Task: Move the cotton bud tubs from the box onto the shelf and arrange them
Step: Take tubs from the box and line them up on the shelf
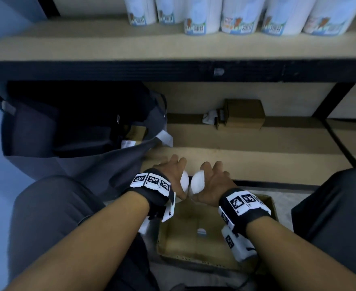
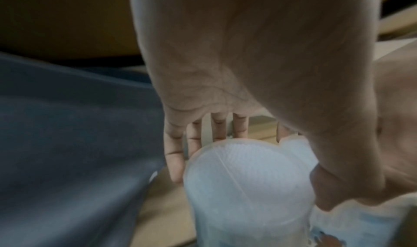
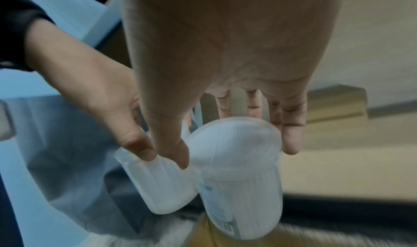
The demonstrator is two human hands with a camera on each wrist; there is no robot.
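Each hand holds one white cotton bud tub above the far edge of the open cardboard box (image 1: 166,234). My left hand (image 1: 170,173) grips a tub (image 1: 184,181) from above, fingers and thumb round its top end (image 2: 246,172). My right hand (image 1: 212,181) grips the other tub (image 1: 197,182) the same way (image 3: 239,163). The two tubs hang side by side, nearly touching. One more tub (image 1: 201,231) lies on the box floor. Several tubs (image 1: 242,17) stand upright in rows on the upper shelf (image 1: 89,45).
A dark grey fabric bag (image 1: 78,131) sits at the left under the shelf. A small brown carton (image 1: 244,113) rests on the lower shelf board. My knees (image 1: 46,206) flank the box on both sides. The shelf's black front rail (image 1: 173,70) runs across above my hands.
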